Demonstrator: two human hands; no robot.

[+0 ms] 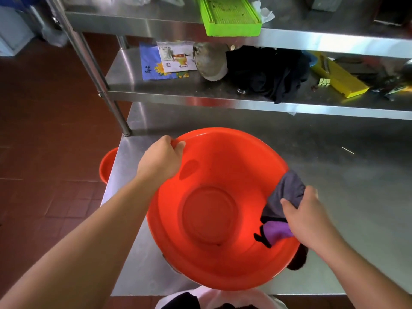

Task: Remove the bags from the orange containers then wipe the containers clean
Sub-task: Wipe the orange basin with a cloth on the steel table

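A: Where does the big round orange plastic basin (214,210) sit?

B: On the stainless steel table (347,175), tipped toward the person, its near edge past the table's front. A second orange basin (108,166) shows partly beyond the table's left edge, lower down.

A: And the hands?

B: The left hand (161,158) grips the basin's far-left rim, fingers curled over it. The right hand (308,216) clutches a grey and purple cloth (282,208) draped over the right rim, thumb pressing it to the inner wall.

A: Behind it?

B: A steel shelf (178,90) carries printed packets (171,60), a black bundle of fabric (267,72) and a yellow slicer (338,79); a green tray (229,16) lies above.
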